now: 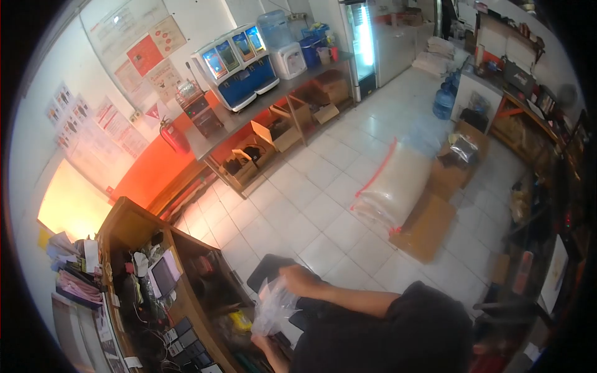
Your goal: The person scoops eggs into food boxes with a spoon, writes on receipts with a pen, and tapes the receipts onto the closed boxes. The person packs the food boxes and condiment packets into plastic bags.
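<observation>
A thin clear plastic bag (273,306) hangs crumpled between my two hands, beside the open wooden desk. My right hand (298,281) is closed on its upper end, fingers curled inward. At the lower end, my left hand (262,342) grips the bag's edge; part of this hand is cut off from sight by the plastic. Whether anything is inside the bag I cannot tell. Just beyond the bag, a yellow packet (240,321) lies in the desk's lower compartment. A dark flat surface (268,271) shows behind my right hand.
The wooden desk (233,273) carries a tablet-like device (164,273), cables and several dark boxes. On the tiled floor lie a large filled clear sack (398,186) and flattened cardboard (426,227). A metal counter (292,87) holds a drink dispenser (239,71). Water jugs (444,101) stand farther back.
</observation>
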The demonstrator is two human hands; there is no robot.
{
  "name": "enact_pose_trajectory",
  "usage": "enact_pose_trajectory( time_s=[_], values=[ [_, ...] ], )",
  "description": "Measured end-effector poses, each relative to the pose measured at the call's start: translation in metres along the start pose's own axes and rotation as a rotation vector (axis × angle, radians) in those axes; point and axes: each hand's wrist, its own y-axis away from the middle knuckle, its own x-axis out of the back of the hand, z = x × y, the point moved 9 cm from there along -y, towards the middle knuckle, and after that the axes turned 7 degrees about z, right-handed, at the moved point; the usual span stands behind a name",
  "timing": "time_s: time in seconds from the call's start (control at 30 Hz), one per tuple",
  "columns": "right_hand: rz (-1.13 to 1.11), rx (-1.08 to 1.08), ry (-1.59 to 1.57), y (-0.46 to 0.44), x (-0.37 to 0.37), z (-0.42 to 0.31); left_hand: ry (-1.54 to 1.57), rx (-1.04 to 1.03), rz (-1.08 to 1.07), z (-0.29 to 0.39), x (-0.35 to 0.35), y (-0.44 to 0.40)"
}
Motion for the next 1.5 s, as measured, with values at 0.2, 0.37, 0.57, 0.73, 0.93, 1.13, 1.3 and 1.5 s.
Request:
enact_pose_trajectory(
  time_s=[0.2, 0.37, 0.57, 0.73, 0.93, 1.13, 1.3, 1.5],
  values=[
    [-0.144, -0.073, 0.090, 0.001, -0.012, -0.014, -0.725, -0.937, 0.105, 0.101, -0.012, 0.059],
    [-0.233, -0.015, -0.141, 0.006, -0.037, -0.043, -0.525, -1.123, -0.043, 0.225, -0.079, 0.160],
    [-0.108, 0.200, -0.077, -0.020, -0.018, -0.056, -0.665, -0.985, -0.307, 0.236, -0.091, 0.121],
    [0.245, 0.371, -0.226, -0.018, 0.031, -0.117, -0.674, -0.911, -0.200, 0.229, -0.089, 0.100],
    [-0.707, 0.012, -0.142, 0.046, -0.182, 0.013, -0.272, -0.291, -0.585, 0.217, -0.094, 0.165],
    [-0.916, 0.223, 0.726, 0.106, -0.251, 0.139, -0.432, -0.297, -0.952, 0.128, -0.076, 0.151],
    [-1.019, 0.381, 0.403, 0.149, -0.196, 0.080, -1.151, -0.595, -0.192, 0.090, -0.013, 0.067],
    [-0.231, 0.818, 0.448, 0.142, -0.179, 0.069, -1.290, -0.225, -0.159, 0.014, 0.030, 0.027]
  ],
)
